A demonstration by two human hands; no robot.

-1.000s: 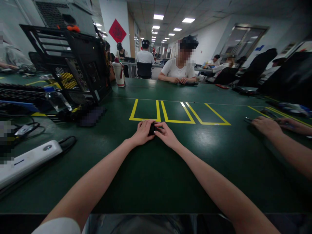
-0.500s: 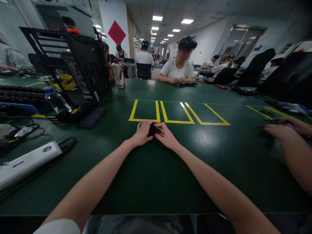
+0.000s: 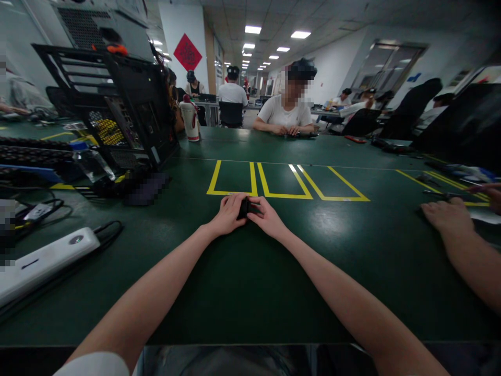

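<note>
Between my two hands is a small black object (image 3: 243, 208), mostly covered by fingers, so its kind does not show. My left hand (image 3: 227, 215) closes round its left side with the fingers over the top. From the right, my right hand (image 3: 266, 216) grips it between thumb and fingertips. Both hands are low over the green table (image 3: 250, 282), just on the near side of the yellow tape outlines (image 3: 285, 196).
At left stand an open black computer case (image 3: 144, 115), a clear bottle (image 3: 92, 163) and a white power strip (image 3: 50, 261). A paper cup (image 3: 190, 121) is behind them. A co-worker's hands (image 3: 450, 216) work at right. Another person (image 3: 287, 112) sits opposite.
My hands and the black object have hardly moved. At right, the co-worker's hands have shifted and moved apart.
</note>
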